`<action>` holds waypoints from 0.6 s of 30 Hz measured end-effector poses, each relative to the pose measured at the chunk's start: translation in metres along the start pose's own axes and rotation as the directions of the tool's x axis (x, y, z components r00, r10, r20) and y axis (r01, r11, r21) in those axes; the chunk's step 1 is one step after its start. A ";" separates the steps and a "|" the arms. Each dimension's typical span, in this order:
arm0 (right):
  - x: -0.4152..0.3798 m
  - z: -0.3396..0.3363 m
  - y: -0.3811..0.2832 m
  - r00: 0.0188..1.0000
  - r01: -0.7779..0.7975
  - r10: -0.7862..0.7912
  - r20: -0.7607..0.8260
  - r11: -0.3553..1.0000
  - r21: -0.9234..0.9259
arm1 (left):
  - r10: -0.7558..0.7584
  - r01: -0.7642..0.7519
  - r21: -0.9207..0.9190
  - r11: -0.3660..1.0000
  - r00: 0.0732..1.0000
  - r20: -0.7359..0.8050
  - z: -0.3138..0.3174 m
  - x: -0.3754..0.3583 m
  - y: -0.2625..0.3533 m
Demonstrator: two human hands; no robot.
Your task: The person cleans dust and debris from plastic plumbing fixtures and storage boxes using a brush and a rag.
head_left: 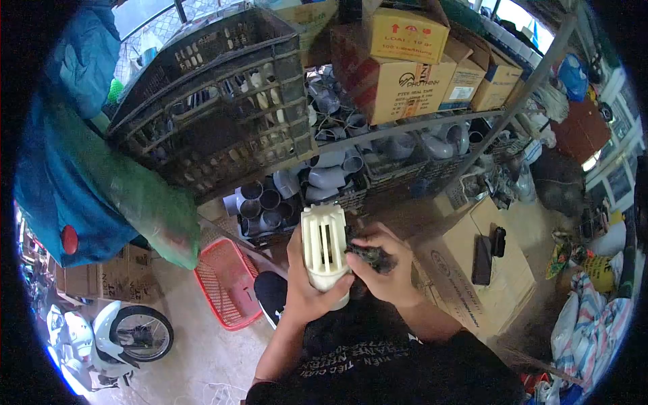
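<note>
Biggest thing in view is the black crate (209,101) up far left, tilted on the shelf (418,125), with grey pipe elbows (331,177) piled to its right and under it. Cardboard boxes (398,74) sit stacked on top at the far right. There's a blue tarp (61,182) hanging down the left side, a scooter (101,334) parked near left on the floor, and a red basket (226,283) lying on the floor just left of my arm. Another carton (493,277) is off to my right with something dark and flat lying on it.

Now the small stuff. I've got a white slotted strainer (325,246) dead centre, standing roughly upright, long axis running near to far, with the slotted end pointing away from me. My left hand (304,287) is wrapped around its lower body, fingers curled tight, so that hand carries the whole thing. My right hand (385,266) is closed around a dark rag (368,255), pinched in the fingers and pressed against the right side of the strainer, about mid-height. So the strainer sits directly left of my right hand, touching it through the rag. Can't tell what the rag actually is; it's just a dark scrunched lump.
</note>
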State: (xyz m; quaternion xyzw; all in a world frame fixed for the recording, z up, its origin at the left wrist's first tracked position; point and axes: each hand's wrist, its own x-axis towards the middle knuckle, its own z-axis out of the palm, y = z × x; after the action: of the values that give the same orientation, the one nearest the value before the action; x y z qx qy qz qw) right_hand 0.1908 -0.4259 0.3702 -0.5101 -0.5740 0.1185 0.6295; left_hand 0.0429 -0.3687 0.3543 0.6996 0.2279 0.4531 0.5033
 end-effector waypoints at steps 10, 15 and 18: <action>-0.011 0.006 -0.014 0.991 -0.107 0.105 -0.083 0.994 -0.021 | 0.039 -0.035 0.221 0.975 0.999 -0.016 0.000 0.000 0.003; 0.015 0.007 -0.004 0.975 -0.136 0.147 -0.168 0.988 0.074 | 0.042 -0.051 0.281 0.958 0.998 0.040 0.005 -0.006 -0.003; 0.009 0.004 -0.011 0.977 -0.213 0.213 -0.007 0.976 -0.035 | 0.065 -0.062 0.370 0.927 0.998 0.005 -0.004 -0.002 -0.001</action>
State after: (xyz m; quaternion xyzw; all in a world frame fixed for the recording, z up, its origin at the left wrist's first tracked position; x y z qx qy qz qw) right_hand 0.1855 -0.4226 0.3836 -0.5799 -0.5170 0.1744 0.6051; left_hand 0.0388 -0.3680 0.3524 0.7873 0.2884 0.4205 0.3467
